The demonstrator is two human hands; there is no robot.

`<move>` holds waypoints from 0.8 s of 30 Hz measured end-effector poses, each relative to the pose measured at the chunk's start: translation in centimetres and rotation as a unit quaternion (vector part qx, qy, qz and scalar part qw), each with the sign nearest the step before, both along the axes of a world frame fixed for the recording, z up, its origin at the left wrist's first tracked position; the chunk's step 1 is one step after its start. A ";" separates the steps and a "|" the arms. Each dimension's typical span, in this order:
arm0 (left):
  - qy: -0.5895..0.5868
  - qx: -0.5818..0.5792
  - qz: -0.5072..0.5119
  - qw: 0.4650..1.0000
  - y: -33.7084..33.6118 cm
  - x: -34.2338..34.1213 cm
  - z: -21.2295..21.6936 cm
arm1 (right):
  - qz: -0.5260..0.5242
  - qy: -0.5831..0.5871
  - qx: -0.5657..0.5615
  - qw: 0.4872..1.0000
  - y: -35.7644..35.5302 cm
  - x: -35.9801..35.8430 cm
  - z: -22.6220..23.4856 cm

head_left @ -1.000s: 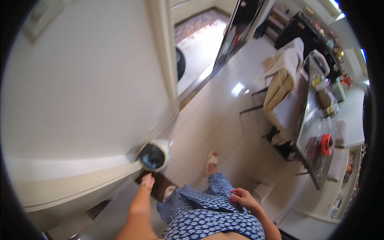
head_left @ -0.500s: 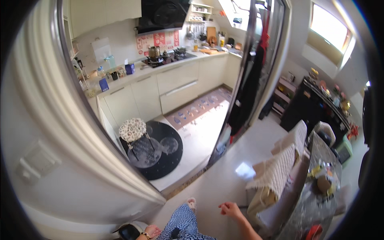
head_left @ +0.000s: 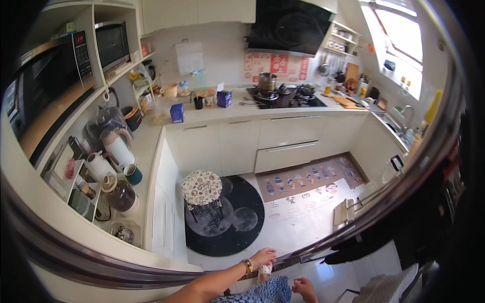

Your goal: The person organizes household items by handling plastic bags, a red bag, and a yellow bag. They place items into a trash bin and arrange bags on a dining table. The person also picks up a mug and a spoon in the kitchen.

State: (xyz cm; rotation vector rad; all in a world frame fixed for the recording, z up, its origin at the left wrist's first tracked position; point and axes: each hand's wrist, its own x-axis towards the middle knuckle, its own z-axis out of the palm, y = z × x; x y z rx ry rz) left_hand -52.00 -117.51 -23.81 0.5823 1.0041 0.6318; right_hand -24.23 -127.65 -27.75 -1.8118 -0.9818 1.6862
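My left hand (head_left: 263, 257), with a beaded bracelet (head_left: 247, 266) at its wrist, reaches forward at the lower middle of the head view. Its fingers are loosely apart and nothing shows in them. Lower and to the right, my right hand (head_left: 304, 288) hangs beside my blue patterned clothing (head_left: 262, 292). Its fingers bend loosely, with no object seen between them. Both hands are in the air near the kitchen doorway. My slippered foot (head_left: 264, 272) shows just below the left hand.
A round stool (head_left: 201, 187) with a floral cover stands on a round black mat (head_left: 247, 227). The counter carries a jug (head_left: 117, 145), a teal mug (head_left: 133, 174) and a pot (head_left: 267, 82) on the hob. A dark door track (head_left: 288, 260) crosses the floor.
The view has swung right to left and closer to the kitchen; the dining table has left view, microwaves and side counter now show. My left hand has come up and forward.
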 end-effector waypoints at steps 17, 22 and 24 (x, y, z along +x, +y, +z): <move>0.078 -0.163 0.482 0.858 9.4 -18.4 0.7 | 0.327 -0.049 0.107 0.938 47.4 -18.3 6.7; 0.056 -0.137 0.441 0.885 20.1 -22.4 -1.7 | 0.346 -0.100 0.022 0.933 52.4 -20.3 1.9; 0.003 -0.083 0.439 0.895 26.7 -23.7 1.2 | 0.378 -0.063 0.019 0.923 53.7 -20.4 1.6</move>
